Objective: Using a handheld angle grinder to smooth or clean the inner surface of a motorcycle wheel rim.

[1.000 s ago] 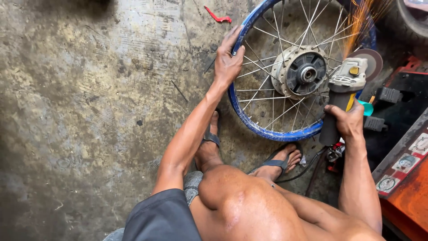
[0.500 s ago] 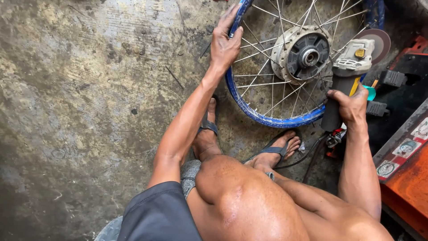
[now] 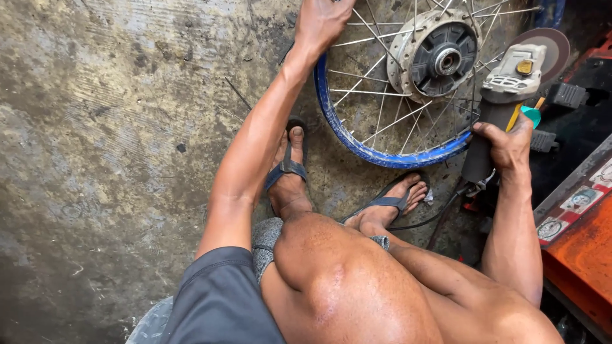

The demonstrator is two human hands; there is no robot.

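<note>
Floor here is rough bare concrete [image 3: 108,146], grey and pretty stained, with dark spots and scuff lines all over the left side. Lying flat on it at the far right is a spoked wheel with a blue rim [image 3: 376,153] and a metal hub in the middle. Nearer, two feet in dark flip-flops [image 3: 287,169] are planted on the concrete, one just beside the rim's near edge, the other touching it. A black cable [image 3: 440,213] snakes across the floor by the right foot. At the right edge sits an orange box [image 3: 583,255].
</note>
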